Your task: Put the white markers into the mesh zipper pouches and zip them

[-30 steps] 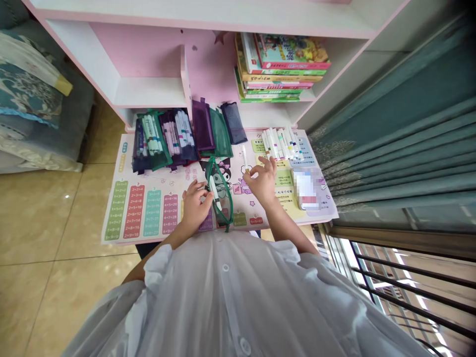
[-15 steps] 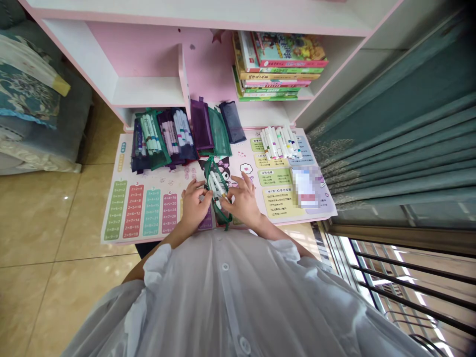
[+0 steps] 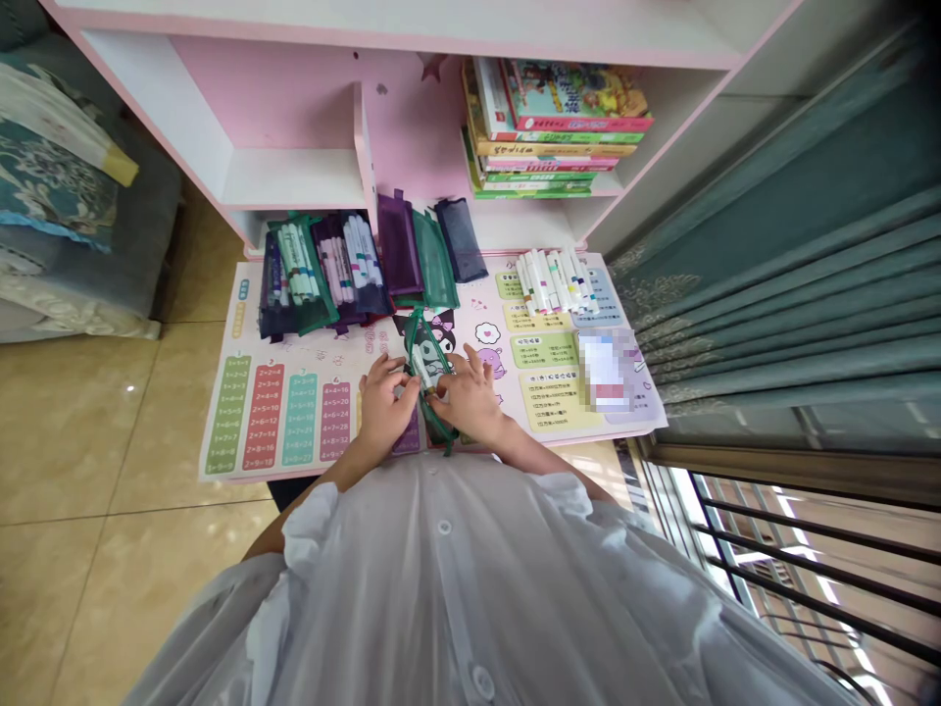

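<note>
loading step, seemingly: left hand [image 3: 388,400] pinches pouch [image 3: 439,428], right hand [image 3: 471,398] narrow at markers [image 3: 421,364], grip unclear; next likely needs seating them.

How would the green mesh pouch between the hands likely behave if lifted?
The green mesh pouch is probably floppy, since it looks like thin, see-through fabric. It should be fairly light, with only slim markers visible inside. Those could slide out if it tipped, as its mouth appears open.
</note>
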Motion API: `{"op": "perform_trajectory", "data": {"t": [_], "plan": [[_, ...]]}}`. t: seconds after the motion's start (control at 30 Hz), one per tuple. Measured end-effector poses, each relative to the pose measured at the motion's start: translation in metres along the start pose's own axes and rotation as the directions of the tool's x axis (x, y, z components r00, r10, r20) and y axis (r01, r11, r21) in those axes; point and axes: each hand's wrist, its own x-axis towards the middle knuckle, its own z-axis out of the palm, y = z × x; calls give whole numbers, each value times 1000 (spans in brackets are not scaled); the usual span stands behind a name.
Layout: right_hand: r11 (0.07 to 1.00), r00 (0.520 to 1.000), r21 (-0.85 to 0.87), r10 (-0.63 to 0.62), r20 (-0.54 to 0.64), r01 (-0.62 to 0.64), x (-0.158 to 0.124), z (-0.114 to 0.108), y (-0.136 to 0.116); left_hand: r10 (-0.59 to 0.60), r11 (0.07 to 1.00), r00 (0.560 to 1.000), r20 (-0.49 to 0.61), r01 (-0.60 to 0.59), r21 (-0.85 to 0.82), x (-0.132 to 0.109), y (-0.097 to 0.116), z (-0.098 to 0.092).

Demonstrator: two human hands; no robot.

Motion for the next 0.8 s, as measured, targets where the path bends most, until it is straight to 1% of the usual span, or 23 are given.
{"op": "perform_trajectory", "data": {"t": [0.17,0.3,0.4,0.5,0.53,0.6,0.7,0.77,0.8], "plan": [[999,999,-36,4,47,-3,1,-1,-2,0,1000,1000,5,0,-1,0,1,1],[999,1000,-34,3,31,-2,-1,1,-1,-3,1000,1000,17,3,0,1,2,1],[1000,1000,5,-12,-23,12,-1,1,3,-4,1000,1000,11,4,1,1,1,1],[998,988,58,1,-155,8,6,-6,16,0,1000,1000,14,0,2,0,0,1],[998,976,66,17,-216,-3,11,-10,23,0,1000,1000,18,0,3,0,0,1],[997,938,57,70,-340,-53,24,-20,42,-4,1000,1000,24,4,-1,0,0,0],[976,851,0,190,-490,-218,50,-34,77,-22,1000,999,25,23,-12,0,1,0],[940,789,-28,270,-552,-341,69,-41,103,-34,999,999,25,34,-16,0,1,1],[920,767,-43,299,-568,-390,77,-43,116,-37,999,999,25,37,-16,0,1,1]]}}
